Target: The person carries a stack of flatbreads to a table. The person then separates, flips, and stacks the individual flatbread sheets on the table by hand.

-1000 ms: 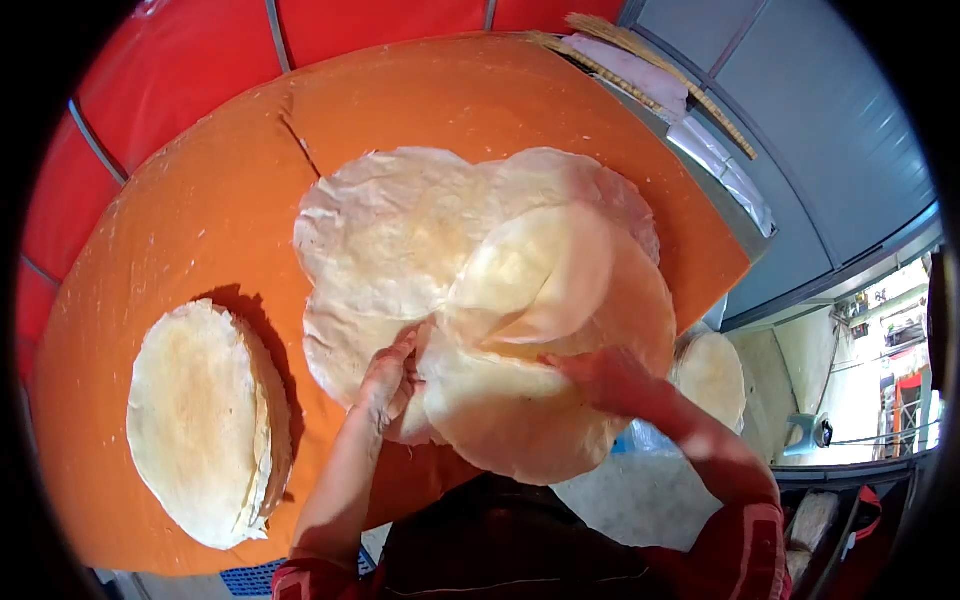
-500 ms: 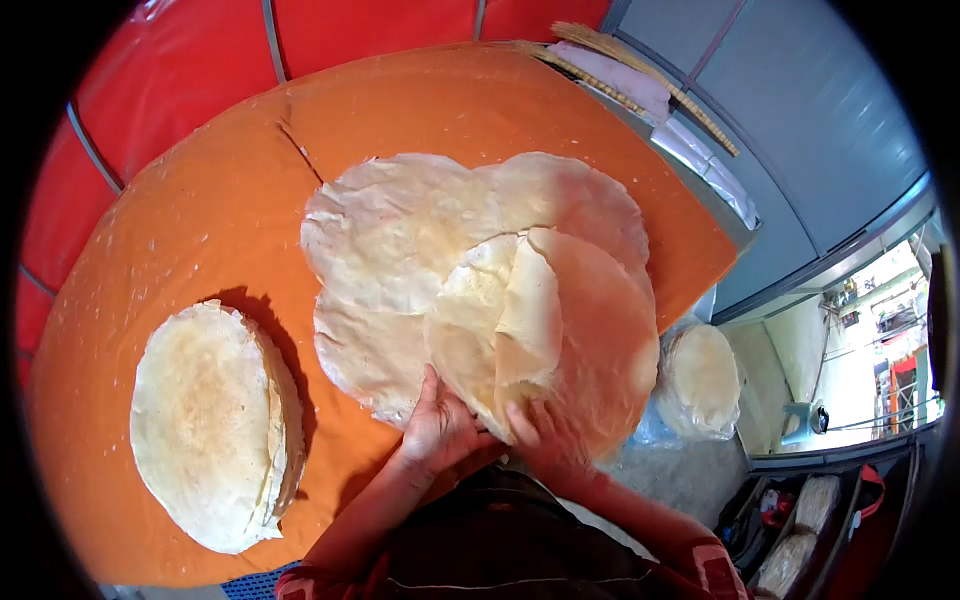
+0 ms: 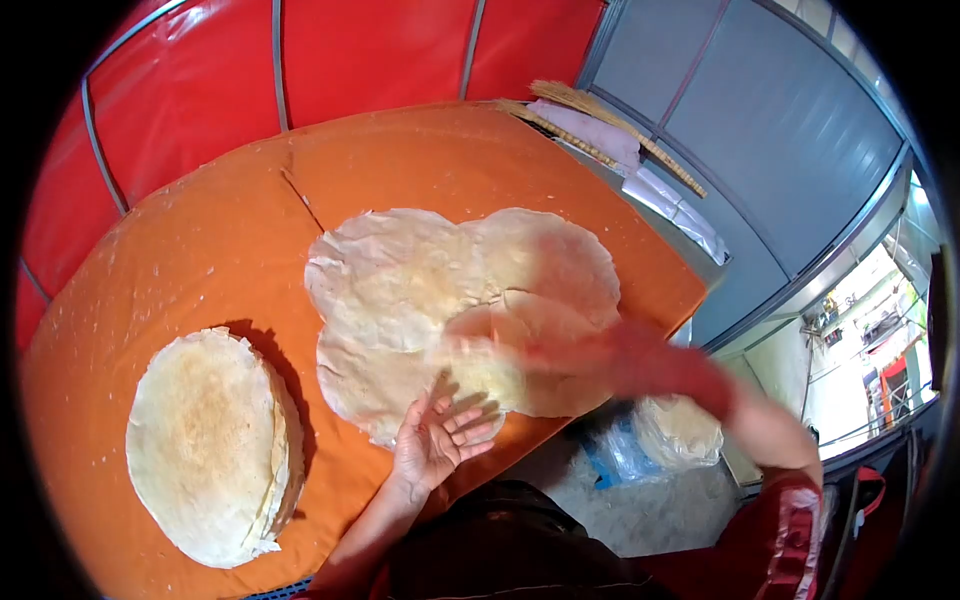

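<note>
Several thin round flatbread sheets (image 3: 400,265) lie spread and overlapping on an orange cloth. Over their near edge, my left hand (image 3: 437,443) is palm up with its fingers spread and nothing in it. My right hand (image 3: 570,355) sweeps across the near right part of the sheets, smeared by motion. Its fingers are too blurred to make out, as is whether it touches the bread. To the left stands a thick stack of flatbreads (image 3: 205,445), apart from both hands.
The orange cloth (image 3: 190,260) covers a large table against a red wall panel (image 3: 380,55). At the far right corner lie straw brooms (image 3: 610,115) and a white plastic roll (image 3: 675,215). Bagged flatbreads (image 3: 680,430) sit low on the right, beyond the table edge.
The folded flatbread both hands were at now lies flatter among the others. My left hand has let go and opened palm up. My right hand has moved up and right. The view has tilted upward.
</note>
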The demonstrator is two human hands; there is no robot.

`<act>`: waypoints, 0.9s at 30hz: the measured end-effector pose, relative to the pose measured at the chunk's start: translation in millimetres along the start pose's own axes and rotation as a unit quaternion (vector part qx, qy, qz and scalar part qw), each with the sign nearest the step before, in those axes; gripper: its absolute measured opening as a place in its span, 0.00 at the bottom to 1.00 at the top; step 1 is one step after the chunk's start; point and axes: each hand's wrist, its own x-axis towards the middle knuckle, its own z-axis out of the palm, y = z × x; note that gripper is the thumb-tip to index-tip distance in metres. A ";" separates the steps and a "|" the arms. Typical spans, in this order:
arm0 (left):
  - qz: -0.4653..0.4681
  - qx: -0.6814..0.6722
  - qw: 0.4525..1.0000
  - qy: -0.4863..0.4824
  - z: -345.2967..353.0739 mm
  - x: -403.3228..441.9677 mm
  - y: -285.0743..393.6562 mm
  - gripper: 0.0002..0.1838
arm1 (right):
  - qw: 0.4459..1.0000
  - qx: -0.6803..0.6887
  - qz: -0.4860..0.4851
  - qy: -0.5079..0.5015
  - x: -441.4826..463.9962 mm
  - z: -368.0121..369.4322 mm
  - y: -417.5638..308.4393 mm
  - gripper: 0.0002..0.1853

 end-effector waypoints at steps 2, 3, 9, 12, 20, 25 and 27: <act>0.030 -0.007 1.000 0.000 13.4 2.8 -0.1 0.21 | 0.991 -0.070 -0.061 0.099 10.8 -43.1 8.5 0.33; 0.039 0.043 0.998 0.026 16.1 6.0 -0.4 0.22 | 0.990 -0.049 -0.076 0.113 15.2 -63.6 16.8 0.32; 0.101 0.087 0.990 0.037 34.8 27.0 4.8 0.41 | 0.827 0.415 0.151 0.347 -9.8 -122.6 15.0 0.25; 0.248 0.030 0.956 0.157 56.0 -0.5 33.3 0.39 | 0.704 0.557 0.117 0.425 -10.9 -56.8 53.7 0.27; 0.302 0.118 0.923 0.208 -49.0 -32.3 48.2 0.19 | 0.896 0.266 0.187 0.304 -20.9 265.6 152.5 0.15; 0.345 0.284 0.827 0.341 -42.9 -35.5 34.0 0.23 | 0.642 0.642 0.194 0.372 -12.5 225.8 77.4 0.18; 0.299 0.203 0.904 0.226 -31.8 -51.2 45.6 0.24 | 0.623 0.651 0.207 0.382 -16.3 235.1 89.0 0.18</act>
